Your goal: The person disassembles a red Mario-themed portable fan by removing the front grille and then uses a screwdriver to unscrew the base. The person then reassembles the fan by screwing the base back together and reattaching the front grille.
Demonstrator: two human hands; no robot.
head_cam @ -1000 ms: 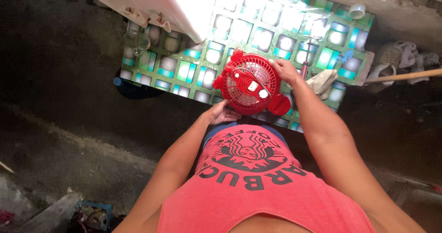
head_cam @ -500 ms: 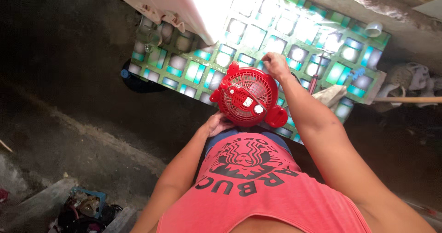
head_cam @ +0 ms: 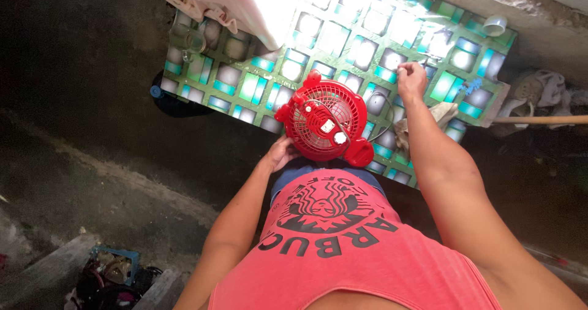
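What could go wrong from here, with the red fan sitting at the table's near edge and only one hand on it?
1. The red fan sits at the near edge of the green tiled table, steadied only by the left hand; it might tip off.
2. The right hand is raised near the thin cord beside the fan; a tug could drag the fan sideways.
3. Glare washes out the far tiles, so small parts there may be missed.

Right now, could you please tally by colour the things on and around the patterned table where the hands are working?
Red: 1, the small fan, steadied by the left hand
White: 1, the cup
Blue: 1, a small piece beyond the right hand
Beige: 1, the rag
Total: 4
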